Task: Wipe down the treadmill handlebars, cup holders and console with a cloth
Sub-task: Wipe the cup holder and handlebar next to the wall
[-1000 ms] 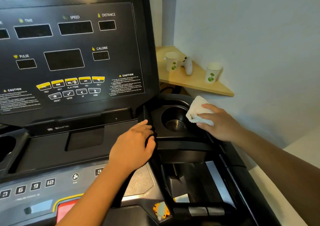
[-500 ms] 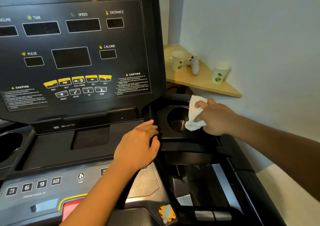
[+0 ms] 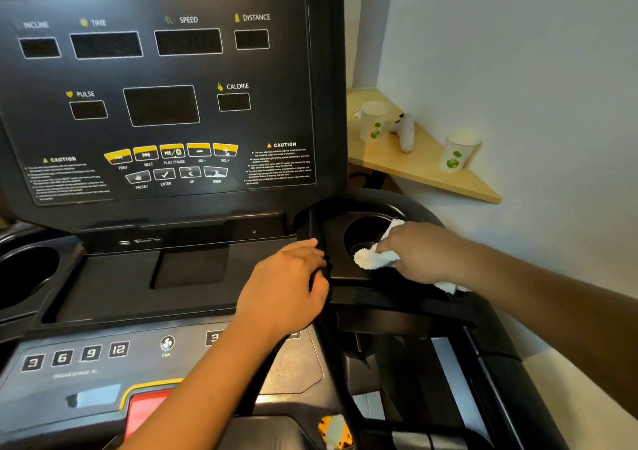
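Left hand [image 3: 286,287] rests palm-down, fingers relaxed; right hand [image 3: 423,253] grips the cloth [image 3: 373,259].

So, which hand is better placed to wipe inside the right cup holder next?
The right hand: it grips the cloth at the rim of the right cup holder, so probably a short move inward is enough. The left hand rests on the console tray edge beside it and holds no cloth.
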The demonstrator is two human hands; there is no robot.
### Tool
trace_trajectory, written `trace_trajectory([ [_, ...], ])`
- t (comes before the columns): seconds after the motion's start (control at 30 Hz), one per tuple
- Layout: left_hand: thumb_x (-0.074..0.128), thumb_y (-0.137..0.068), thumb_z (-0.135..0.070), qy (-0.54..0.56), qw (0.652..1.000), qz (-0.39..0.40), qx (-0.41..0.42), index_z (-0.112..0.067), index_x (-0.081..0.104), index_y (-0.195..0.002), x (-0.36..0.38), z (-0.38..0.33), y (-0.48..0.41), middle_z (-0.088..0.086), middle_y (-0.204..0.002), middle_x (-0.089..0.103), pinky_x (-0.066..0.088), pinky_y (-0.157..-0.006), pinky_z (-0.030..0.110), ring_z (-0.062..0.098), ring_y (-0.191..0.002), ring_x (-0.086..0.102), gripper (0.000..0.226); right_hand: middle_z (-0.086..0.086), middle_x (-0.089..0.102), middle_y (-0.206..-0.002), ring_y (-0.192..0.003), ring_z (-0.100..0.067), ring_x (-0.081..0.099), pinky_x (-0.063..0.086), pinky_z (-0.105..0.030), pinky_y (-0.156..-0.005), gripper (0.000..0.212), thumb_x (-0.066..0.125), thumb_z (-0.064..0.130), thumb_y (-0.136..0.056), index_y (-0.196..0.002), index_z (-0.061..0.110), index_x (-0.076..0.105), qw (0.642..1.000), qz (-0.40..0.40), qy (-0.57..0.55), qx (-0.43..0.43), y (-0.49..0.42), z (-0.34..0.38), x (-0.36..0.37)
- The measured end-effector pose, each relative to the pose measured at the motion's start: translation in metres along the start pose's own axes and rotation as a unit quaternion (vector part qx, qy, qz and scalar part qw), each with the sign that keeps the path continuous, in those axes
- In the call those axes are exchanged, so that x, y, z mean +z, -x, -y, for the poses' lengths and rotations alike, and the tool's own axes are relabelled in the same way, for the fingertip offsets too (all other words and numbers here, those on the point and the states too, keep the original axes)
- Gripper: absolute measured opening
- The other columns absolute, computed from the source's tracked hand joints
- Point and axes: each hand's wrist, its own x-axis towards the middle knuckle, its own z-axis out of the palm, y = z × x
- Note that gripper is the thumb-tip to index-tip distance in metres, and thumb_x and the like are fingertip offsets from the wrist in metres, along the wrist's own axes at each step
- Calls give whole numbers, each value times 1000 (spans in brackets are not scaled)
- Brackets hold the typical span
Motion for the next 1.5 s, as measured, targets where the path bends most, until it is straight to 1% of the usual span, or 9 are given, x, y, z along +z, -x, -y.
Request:
trace_trajectory([
  [0.17,52,-89,-25,-8,1000,7,-1,-22,71,-116,-2,-1,0,-13,-129,64,31,-97,15,-4,-134,39,33,-11,58,-127,-108,-27,59,44,-30,-77,50,55,2,-90,-136,20,54,994,38,101,-13,-37,19,-2],
  [0.37,52,-91,-21,6,1000,10,6,-22,69,-121,-6,-1,3,-13,-135,60,23,-100,11,-6,-136,35,35,-10,62,-105,-85,-23,60,46,-27,-59,34,61,-1,-82,-109,20,66,988,152,0,24,-73,15,-1],
  [0.53,53,-90,-22,18,1000,2,3,-22,70,-121,-5,-1,1,-12,-133,61,25,-101,11,-6,-135,37,35,3,55,-122,-105,-19,55,51,-34,-82,58,73,22,-75,-131,33,56,993,90,66,-32,-67,4,-22],
  [0.63,52,-88,-24,18,1000,0,4,-21,70,-119,-3,0,0,-11,-130,63,29,-101,15,-4,-134,40,36,7,56,-109,-94,-14,54,48,-33,-78,49,65,16,-82,-126,35,59,992,89,73,-51,-51,-10,-24],
  [0.77,50,-84,-26,19,1000,-9,1,-20,73,-115,-3,-1,1,-9,-126,66,31,-99,17,-1,-131,45,39,0,49,-139,-121,-22,50,44,-30,-91,54,57,4,-89,-135,34,54,986,102,106,-79,-48,-8,-8],
  [1.0,49,-86,-26,23,1000,1,2,-22,72,-117,-5,0,3,-13,-129,64,24,-101,12,-16,-127,30,38,-3,59,-117,-106,-25,55,35,-29,-72,38,61,12,-91,-126,26,62,963,119,196,-139,-70,-3,-1],
  [1.2,56,-88,-22,20,1000,-4,1,-23,71,-119,-4,-1,2,-12,-130,63,19,-99,6,-17,-125,29,34,3,61,-104,-96,-21,57,45,-30,-73,27,70,28,-83,-110,28,68,984,140,87,-62,-100,0,2],
  [1.37,57,-86,-24,6,1000,-13,-10,-23,73,-114,-4,-1,-2,-12,-124,67,25,-98,10,-5,-128,44,33,-5,58,-88,-65,-15,50,46,-31,-65,30,67,18,-86,-114,7,64,984,140,-75,83,-108,12,3],
  [1.5,51,-83,-27,2,1000,-14,-13,-23,74,-110,-3,-1,-2,-13,-120,69,30,-97,14,-4,-127,47,36,-8,57,-101,-85,-24,54,46,-30,-65,35,63,20,-90,-120,2,60,970,134,-157,130,-99,7,0],
])
